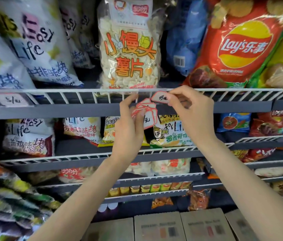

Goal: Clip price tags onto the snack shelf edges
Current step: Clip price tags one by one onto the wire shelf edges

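My left hand (pixel 130 129) holds a fanned stack of white price tags with red borders (pixel 146 112) in front of the top shelf's grey edge (pixel 67 109). My right hand (pixel 189 108) pinches a single price tag (pixel 160 98) with handwritten figures, held just below the white wire rail (pixel 67 91) and right of the stack. Directly above the hands stands a clear bag of pale chips with orange lettering (pixel 128 49). Another price tag (pixel 14 100) hangs on the rail at the far left.
Snack bags fill the shelves: white bags (pixel 38 46) on the left, a red chip bag (pixel 238 44) on the right. Lower wire-fronted shelves (pixel 85 156) hold more bags. Cardboard boxes (pixel 160 226) sit at the bottom.
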